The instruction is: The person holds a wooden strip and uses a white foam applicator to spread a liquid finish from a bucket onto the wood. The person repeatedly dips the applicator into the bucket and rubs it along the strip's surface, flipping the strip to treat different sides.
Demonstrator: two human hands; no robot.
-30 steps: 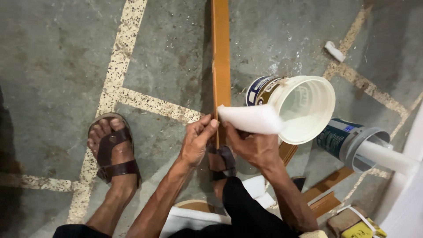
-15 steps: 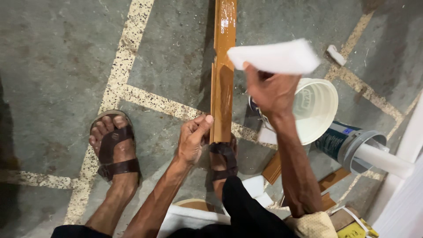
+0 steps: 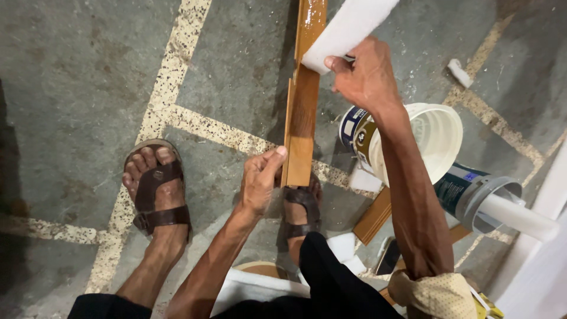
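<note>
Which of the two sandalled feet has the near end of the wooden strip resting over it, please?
The foot beside the left hand; the wooden strip ends above its toes. The other foot stands apart on bare floor.

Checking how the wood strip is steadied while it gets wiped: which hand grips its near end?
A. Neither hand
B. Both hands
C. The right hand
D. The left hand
D: the left hand pinches the near end of the wooden strip, while the right hand holds a white foam pad farther up the strip.
</note>
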